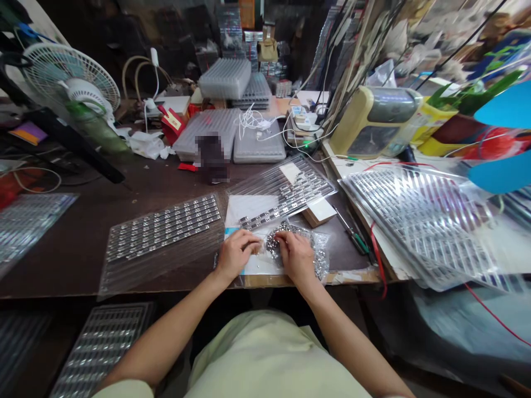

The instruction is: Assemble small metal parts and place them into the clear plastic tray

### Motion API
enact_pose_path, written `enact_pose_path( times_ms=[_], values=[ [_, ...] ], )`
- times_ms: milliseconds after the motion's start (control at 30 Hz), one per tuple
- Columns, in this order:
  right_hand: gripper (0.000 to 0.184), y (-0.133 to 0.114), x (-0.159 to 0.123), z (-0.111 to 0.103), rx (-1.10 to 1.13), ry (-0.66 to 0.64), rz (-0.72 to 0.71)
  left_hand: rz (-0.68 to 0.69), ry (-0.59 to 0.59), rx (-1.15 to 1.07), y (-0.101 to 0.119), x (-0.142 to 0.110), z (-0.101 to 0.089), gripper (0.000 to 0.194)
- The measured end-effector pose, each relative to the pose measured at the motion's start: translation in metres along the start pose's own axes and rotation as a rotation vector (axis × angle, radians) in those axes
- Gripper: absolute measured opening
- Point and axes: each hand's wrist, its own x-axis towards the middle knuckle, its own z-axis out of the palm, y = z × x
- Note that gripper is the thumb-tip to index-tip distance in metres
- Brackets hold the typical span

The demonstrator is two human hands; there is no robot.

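Observation:
My left hand (237, 252) rests over a white sheet (265, 266) at the table's front edge, its fingertips pinched together. Whatever lies between them is too small to name. To its right, my right hand (297, 255) reaches into a clear plastic bag (326, 243) of small shiny metal parts (274, 239), fingers curled in a pinch among them. Just beyond both hands lies a clear ribbed tray (253, 182), partly filled with rows of small metal pieces (286, 209). Another clear tray (166, 229), with several filled rows, lies left of my left hand.
A screwdriver (357, 237) and a small block (317, 213) lie right of the bag. Stacked clear trays (406, 215) cover the right side. At the back stand more trays (207, 132), white cables (253, 121) and a beige machine (360, 121). A fan (78, 83) stands back left.

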Motion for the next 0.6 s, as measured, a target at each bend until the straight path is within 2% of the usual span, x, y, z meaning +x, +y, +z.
enact_pose_path(
  times_ms=[133,233,333,467,600],
  values=[
    [0.014,-0.018,0.002,0.007,0.038,-0.099,-0.040,-0.116,0.170,0.284,-0.022,0.016,-0.036,0.012],
    [0.012,-0.027,0.003,0.019,0.052,-0.118,-0.056,-0.203,0.210,0.501,-0.044,0.019,-0.060,0.013],
    [0.012,-0.029,0.003,0.030,0.042,-0.120,-0.045,-0.231,0.214,0.582,-0.057,0.011,-0.072,0.012],
    [0.012,-0.028,0.002,0.034,0.007,-0.119,-0.042,-0.193,0.242,0.582,-0.056,0.007,-0.072,0.012],
    [0.012,-0.030,0.002,0.033,-0.016,-0.106,-0.054,-0.053,0.111,0.464,-0.040,0.026,-0.052,0.013]
  ],
)
